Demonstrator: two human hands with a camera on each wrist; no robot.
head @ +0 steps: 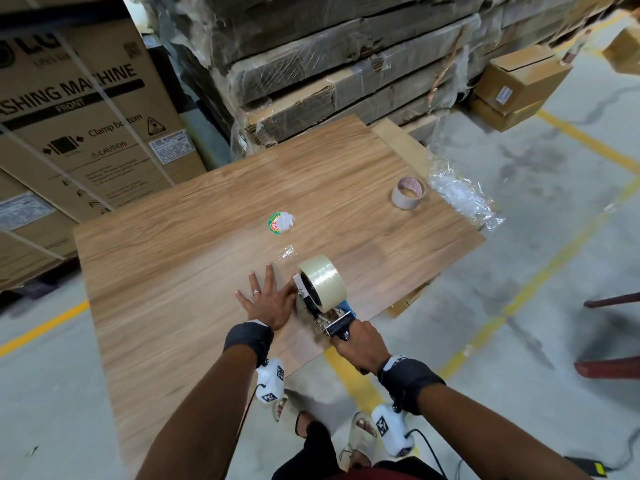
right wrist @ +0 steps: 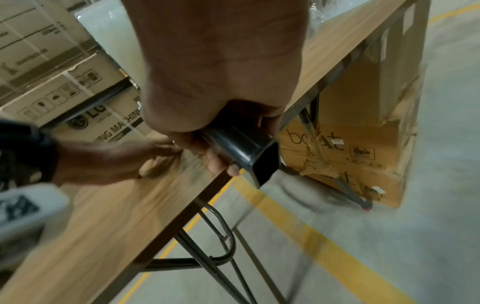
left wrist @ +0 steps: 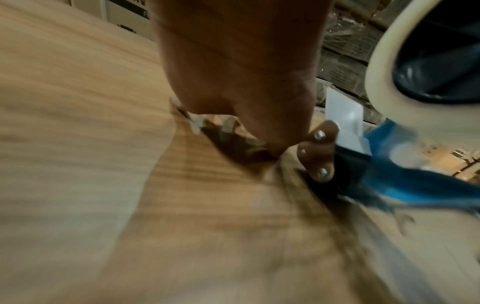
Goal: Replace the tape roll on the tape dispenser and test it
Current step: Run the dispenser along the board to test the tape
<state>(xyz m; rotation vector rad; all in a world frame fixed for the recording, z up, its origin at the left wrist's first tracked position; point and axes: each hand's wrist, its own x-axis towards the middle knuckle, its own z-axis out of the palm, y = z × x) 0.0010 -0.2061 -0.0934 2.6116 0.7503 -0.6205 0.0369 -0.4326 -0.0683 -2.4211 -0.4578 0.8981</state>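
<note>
A blue and metal tape dispenser with a clear tape roll mounted on it rests on the wooden table near the front edge. My right hand grips the dispenser's black handle. My left hand lies flat on the tabletop with fingers spread, right beside the dispenser's front end. In the left wrist view the roll and the blue frame show blurred at the right. An empty cardboard tape core stands at the table's far right.
A crumpled label and clear wrap lie mid-table, with more plastic wrap at the right edge. Washing-machine cartons stand at the left and wrapped flat boxes behind. A cardboard box sits under the table.
</note>
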